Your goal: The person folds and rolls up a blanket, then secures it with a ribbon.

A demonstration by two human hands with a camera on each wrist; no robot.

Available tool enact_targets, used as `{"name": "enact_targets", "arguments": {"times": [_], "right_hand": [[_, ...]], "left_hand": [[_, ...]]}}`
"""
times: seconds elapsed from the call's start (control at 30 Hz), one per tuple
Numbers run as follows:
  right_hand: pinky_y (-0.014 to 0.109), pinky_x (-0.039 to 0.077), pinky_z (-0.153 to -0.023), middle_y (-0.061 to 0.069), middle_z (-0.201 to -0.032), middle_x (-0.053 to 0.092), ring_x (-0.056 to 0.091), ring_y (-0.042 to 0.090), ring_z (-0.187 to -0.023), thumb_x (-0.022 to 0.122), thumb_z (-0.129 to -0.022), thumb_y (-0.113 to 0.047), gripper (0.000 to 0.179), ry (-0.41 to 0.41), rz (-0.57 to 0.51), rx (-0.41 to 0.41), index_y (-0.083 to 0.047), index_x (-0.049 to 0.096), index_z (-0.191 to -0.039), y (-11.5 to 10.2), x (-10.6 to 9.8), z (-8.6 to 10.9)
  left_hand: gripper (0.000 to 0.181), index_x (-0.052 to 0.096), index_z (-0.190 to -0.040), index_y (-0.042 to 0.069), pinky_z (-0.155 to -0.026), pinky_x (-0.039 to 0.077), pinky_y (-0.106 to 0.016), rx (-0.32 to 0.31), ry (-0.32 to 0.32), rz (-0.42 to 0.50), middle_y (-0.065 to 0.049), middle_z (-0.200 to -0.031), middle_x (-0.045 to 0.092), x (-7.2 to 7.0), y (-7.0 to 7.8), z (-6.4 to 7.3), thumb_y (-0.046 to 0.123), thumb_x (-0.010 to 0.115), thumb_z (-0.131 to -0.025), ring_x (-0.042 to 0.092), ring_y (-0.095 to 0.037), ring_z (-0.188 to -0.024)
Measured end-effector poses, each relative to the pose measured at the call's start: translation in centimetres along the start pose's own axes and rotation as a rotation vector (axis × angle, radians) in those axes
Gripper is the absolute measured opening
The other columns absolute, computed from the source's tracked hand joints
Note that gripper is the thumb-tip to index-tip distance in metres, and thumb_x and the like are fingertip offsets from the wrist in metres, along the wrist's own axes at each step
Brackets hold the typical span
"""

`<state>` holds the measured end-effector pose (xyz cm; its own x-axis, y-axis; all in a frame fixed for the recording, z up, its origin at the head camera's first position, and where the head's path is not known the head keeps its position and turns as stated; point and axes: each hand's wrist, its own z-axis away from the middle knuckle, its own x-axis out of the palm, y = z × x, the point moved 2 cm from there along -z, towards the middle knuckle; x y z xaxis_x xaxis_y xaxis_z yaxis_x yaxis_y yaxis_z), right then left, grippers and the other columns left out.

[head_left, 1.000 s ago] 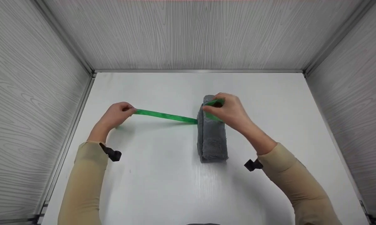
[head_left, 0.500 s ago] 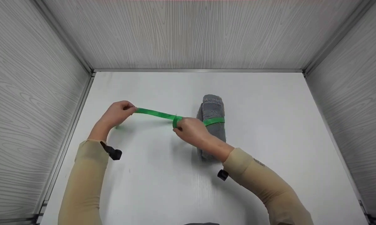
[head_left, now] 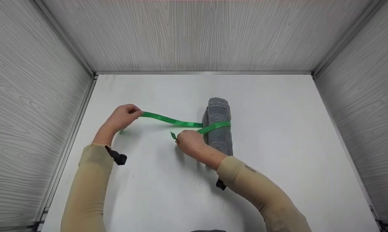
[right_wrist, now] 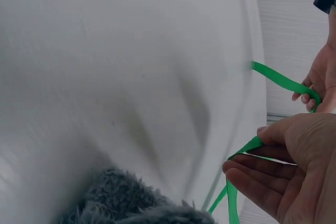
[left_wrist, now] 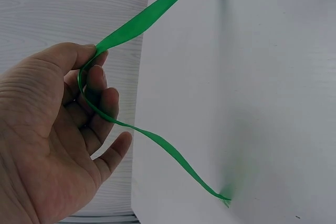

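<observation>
A folded grey towel (head_left: 220, 141) lies lengthwise on the white table, right of the middle. Around it passes a green ribbon (head_left: 217, 126), crossing its top and coming out at its left side. My left hand (head_left: 123, 117) pinches one length of the ribbon between thumb and forefinger, left of the towel; in the left wrist view the loose tail (left_wrist: 181, 161) hangs down past the fingers. Just left of the towel, my right hand (head_left: 192, 141) pinches the other length near its end, and a short tip (head_left: 173, 135) sticks out beyond the fingers. The right hand's fingertips are mostly hidden in the head view.
The white table (head_left: 277, 129) is bounded by a pale wood-grain back wall (head_left: 203, 35) and a side wall (head_left: 23, 106) on each hand. A small black wrist camera (head_left: 118, 158) sits at the left sleeve.
My right hand has moved left and down from above the towel, drawing its ribbon length across the towel's top. The left hand has stayed nearly still, keeping its pinch.
</observation>
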<state>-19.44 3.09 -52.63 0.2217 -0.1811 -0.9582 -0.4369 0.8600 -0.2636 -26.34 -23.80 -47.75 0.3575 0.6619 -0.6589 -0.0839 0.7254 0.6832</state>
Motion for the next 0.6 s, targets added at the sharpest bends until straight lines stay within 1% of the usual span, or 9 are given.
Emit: {"name": "enact_targets", "arguments": {"times": [0.1, 0.2, 0.27, 0.37, 0.47, 0.53, 0.6], "right_hand": [[0.039, 0.057, -0.066, 0.006, -0.082, 0.07, 0.068, 0.023, -0.075, 0.063, -0.103, -0.024, 0.024, -0.002, 0.01, -0.008, -0.009, 0.077, -0.09, -0.2, 0.7, 0.1], [0.037, 0.057, -0.068, 0.006, -0.084, 0.071, 0.069, 0.023, -0.077, 0.062, -0.104, -0.019, 0.022, -0.006, 0.01, -0.046, -0.008, 0.078, -0.094, -0.4, 1.5, 0.3], [0.036, 0.057, -0.071, 0.007, -0.085, 0.071, 0.069, 0.023, -0.08, 0.061, -0.104, -0.016, 0.02, -0.019, -0.011, -0.064, -0.008, 0.078, -0.097, -0.5, 1.8, 0.5], [0.037, 0.057, -0.075, 0.007, -0.091, 0.073, 0.07, 0.023, -0.085, 0.064, -0.102, -0.011, 0.015, -0.041, -0.072, -0.082, -0.008, 0.079, -0.102, -0.4, 2.1, 0.8], [0.037, 0.057, -0.08, 0.006, -0.1, 0.075, 0.071, 0.021, -0.092, 0.066, -0.101, -0.014, 0.016, -0.047, -0.134, -0.095, -0.009, 0.079, -0.11, -0.1, 1.7, 1.3], [0.036, 0.057, -0.082, 0.004, -0.104, 0.076, 0.071, 0.02, -0.095, 0.066, -0.101, -0.017, 0.019, -0.032, -0.177, -0.105, -0.01, 0.079, -0.113, 0.3, 0.9, 1.6], [0.035, 0.057, -0.083, 0.002, -0.107, 0.076, 0.071, 0.017, -0.096, 0.065, -0.102, -0.022, 0.021, -0.007, -0.223, -0.101, -0.012, 0.079, -0.114, 1.1, -0.3, 2.0]], "left_hand": [[0.041, 0.064, -0.123, 0.006, -0.085, 0.042, -0.042, 0.002, -0.004, -0.003, -0.017, -0.118, 0.062, 0.1, -0.1, -0.2, 0.041, 0.054, -0.106, 0.049, -0.028, -0.098], [0.041, 0.064, -0.124, 0.005, -0.087, 0.043, -0.043, -0.001, -0.007, -0.003, -0.017, -0.118, 0.062, 0.2, -0.3, -0.2, 0.04, 0.053, -0.106, 0.05, -0.029, -0.1], [0.041, 0.064, -0.124, 0.006, -0.088, 0.043, -0.044, -0.003, -0.005, -0.006, -0.016, -0.118, 0.062, 0.2, -0.4, -0.3, 0.041, 0.053, -0.106, 0.05, -0.029, -0.101], [0.042, 0.064, -0.124, 0.006, -0.088, 0.043, -0.044, -0.002, -0.004, -0.005, -0.018, -0.12, 0.062, 0.1, -0.4, -0.3, 0.042, 0.053, -0.106, 0.05, -0.028, -0.102], [0.042, 0.063, -0.124, 0.006, -0.088, 0.043, -0.044, -0.006, -0.005, -0.003, -0.018, -0.12, 0.062, 0.1, -0.3, -0.2, 0.042, 0.053, -0.106, 0.051, -0.028, -0.101], [0.042, 0.063, -0.125, 0.005, -0.087, 0.044, -0.043, -0.002, -0.009, 0.003, -0.017, -0.118, 0.062, 0.0, -0.3, -0.1, 0.041, 0.052, -0.106, 0.051, -0.029, -0.101], [0.041, 0.063, -0.125, 0.005, -0.087, 0.045, -0.043, 0.006, -0.009, 0.009, -0.016, -0.116, 0.062, -0.1, -0.1, 0.0, 0.04, 0.052, -0.107, 0.053, -0.03, -0.101]]}}
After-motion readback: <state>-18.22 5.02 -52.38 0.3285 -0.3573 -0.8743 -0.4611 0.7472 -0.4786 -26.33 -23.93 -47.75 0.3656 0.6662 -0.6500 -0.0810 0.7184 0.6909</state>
